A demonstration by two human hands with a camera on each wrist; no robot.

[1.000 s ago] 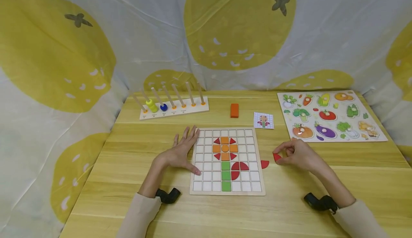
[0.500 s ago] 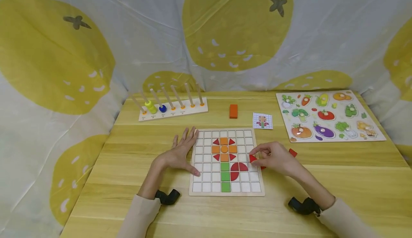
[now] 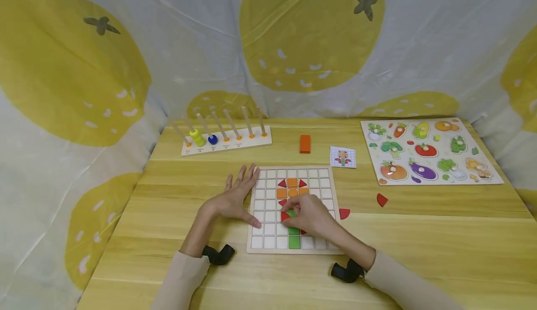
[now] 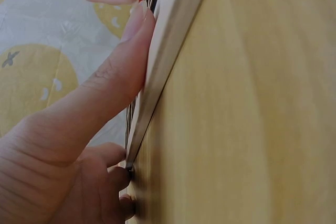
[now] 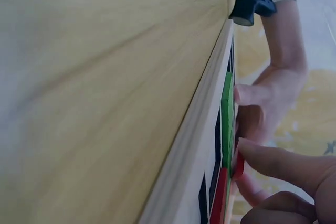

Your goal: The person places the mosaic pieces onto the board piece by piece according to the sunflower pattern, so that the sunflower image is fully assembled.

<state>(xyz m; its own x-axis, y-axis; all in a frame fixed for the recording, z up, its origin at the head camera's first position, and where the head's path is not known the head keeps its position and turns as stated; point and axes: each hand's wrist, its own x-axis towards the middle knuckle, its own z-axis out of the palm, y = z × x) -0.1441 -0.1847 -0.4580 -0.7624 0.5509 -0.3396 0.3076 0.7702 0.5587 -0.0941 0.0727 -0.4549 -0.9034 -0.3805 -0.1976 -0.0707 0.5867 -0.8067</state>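
Note:
A square wooden grid board point(image 3: 257, 243) lies on the table, its middle filled with orange, red and green pieces in a flower pattern. My left hand point(image 3: 232, 202) rests along its left edge with fingers spread; in the left wrist view the thumb point(image 4: 113, 72) presses on the rim. Over the column of green squares point(image 3: 295, 242), my right hand point(image 3: 309, 214) pinches a red quarter-circle piece point(image 3: 285, 217) between thumb and fingertips. The right wrist view shows that red piece point(image 5: 239, 165) close against the board's face. My right hand covers most of the red quarter circles right of the stem.
Two loose red quarter circles point(image 3: 344, 213) lie right of the board, one near its edge. Behind stand a pegged bead counter point(image 3: 228, 146) and an orange block point(image 3: 305, 144), beside a small pattern card point(image 3: 343, 156). A vegetable puzzle board point(image 3: 450, 163) lies at the back right.
My right hand has carried the red quarter circle left from the table onto the board, across to the left side of the green stem. My left hand has stayed put.

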